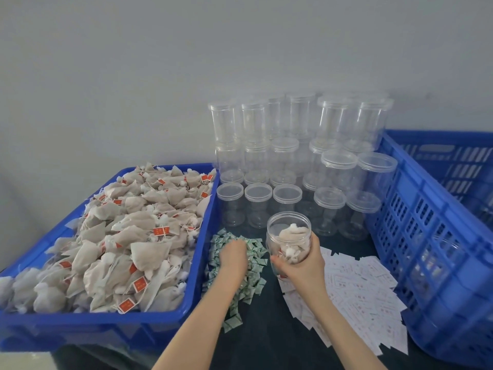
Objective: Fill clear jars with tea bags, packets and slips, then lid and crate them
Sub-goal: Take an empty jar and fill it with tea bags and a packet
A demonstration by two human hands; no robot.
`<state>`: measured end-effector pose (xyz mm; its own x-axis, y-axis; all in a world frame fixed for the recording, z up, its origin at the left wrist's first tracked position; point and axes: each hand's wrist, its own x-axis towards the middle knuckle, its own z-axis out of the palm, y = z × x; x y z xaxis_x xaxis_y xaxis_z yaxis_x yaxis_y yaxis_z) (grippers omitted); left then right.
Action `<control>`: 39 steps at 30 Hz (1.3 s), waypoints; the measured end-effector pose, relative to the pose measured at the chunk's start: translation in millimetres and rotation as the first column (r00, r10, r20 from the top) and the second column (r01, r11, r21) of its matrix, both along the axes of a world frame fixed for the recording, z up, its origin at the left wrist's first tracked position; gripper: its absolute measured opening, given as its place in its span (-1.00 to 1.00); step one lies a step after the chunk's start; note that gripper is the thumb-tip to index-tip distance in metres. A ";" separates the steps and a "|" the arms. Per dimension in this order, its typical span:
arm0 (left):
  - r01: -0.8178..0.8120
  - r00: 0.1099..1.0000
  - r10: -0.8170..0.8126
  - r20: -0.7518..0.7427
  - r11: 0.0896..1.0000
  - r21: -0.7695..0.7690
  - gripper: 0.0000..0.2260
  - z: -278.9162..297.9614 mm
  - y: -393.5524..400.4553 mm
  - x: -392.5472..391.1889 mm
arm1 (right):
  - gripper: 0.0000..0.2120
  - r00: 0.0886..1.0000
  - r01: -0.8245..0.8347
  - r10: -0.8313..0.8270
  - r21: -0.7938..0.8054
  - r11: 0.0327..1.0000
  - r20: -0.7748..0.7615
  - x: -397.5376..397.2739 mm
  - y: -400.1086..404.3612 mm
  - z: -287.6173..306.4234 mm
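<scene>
A plain grey wall stands behind a dark table. The right hand has its fingers wrapped round an open jar, upright, with tea bags inside. The left hand is down in the packets, fingers curled under; I cannot tell if it pinches one. The jar's mouth is just right of that hand and higher up, so a packet must go up and across. Slips lie under the right hand.

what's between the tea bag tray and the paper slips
The head view shows the pile of green packets on the dark table, with the left hand on it; the right hand grips the open jar nearer the slips.
</scene>
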<state>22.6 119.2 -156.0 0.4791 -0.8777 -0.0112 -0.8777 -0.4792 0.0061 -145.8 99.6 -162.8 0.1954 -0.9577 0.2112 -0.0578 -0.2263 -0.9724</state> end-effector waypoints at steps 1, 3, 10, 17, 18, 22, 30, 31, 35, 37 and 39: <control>-0.013 1.000 0.013 -0.001 1.000 -0.017 -0.80 2.3 -0.1 0.6 | -0.17 1.000 -0.003 0.003 0.001 1.000 0.000 -0.7 0.5 0.0; -0.037 0.999 0.038 0.008 0.998 -0.051 -0.79 10.7 -0.1 0.3 | -0.17 1.000 -0.006 0.006 0.005 1.000 0.002 -2.0 1.3 -0.3; -0.010 0.997 0.054 0.063 0.829 -0.559 -0.89 93.1 9.5 -19.5 | -0.15 1.000 -0.022 0.022 0.028 0.999 0.001 -5.4 2.8 -0.6; 0.389 0.864 -0.456 -0.212 0.873 -0.292 -0.91 148.4 7.7 -49.7 | -0.20 0.999 -0.040 0.040 0.007 0.999 0.022 -6.2 5.6 2.8; 0.444 0.856 -0.476 -0.203 0.877 -0.183 -0.90 145.4 4.5 -54.2 | -0.21 0.999 -0.042 0.042 0.002 0.999 0.028 -6.8 5.6 3.5; 0.507 0.861 -0.508 -0.011 0.860 -0.056 -0.82 132.3 -4.7 -62.6 | -0.18 0.999 -0.047 0.047 -0.019 0.999 0.002 -11.3 5.7 8.9; 0.606 0.787 -0.614 -0.062 0.788 -0.111 -0.89 132.0 -15.8 -74.2 | -0.24 1.000 -0.015 0.016 -0.032 0.999 0.004 -35.2 -2.7 7.8; 0.615 0.771 -0.629 -0.103 0.776 -0.139 -0.91 132.1 -17.8 -74.9 | -0.25 1.000 -0.012 0.012 -0.030 0.999 0.009 -40.3 -4.1 7.6; 0.580 0.704 -0.661 -0.259 0.746 -0.327 -0.92 127.1 -29.1 -76.9 | -0.23 0.999 0.031 -0.032 0.005 0.999 0.023 -58.4 -11.4 7.0; 0.444 0.696 -0.663 -0.276 0.699 -0.560 -0.92 120.2 -35.1 -78.7 | -0.20 0.997 0.064 -0.064 0.018 0.998 0.031 -65.7 -16.2 6.7; 0.266 0.756 -0.594 -0.276 0.664 -0.699 -0.91 108.2 -41.1 -79.1 | -0.21 0.995 0.094 -0.094 0.021 0.995 0.040 -72.2 -21.2 6.7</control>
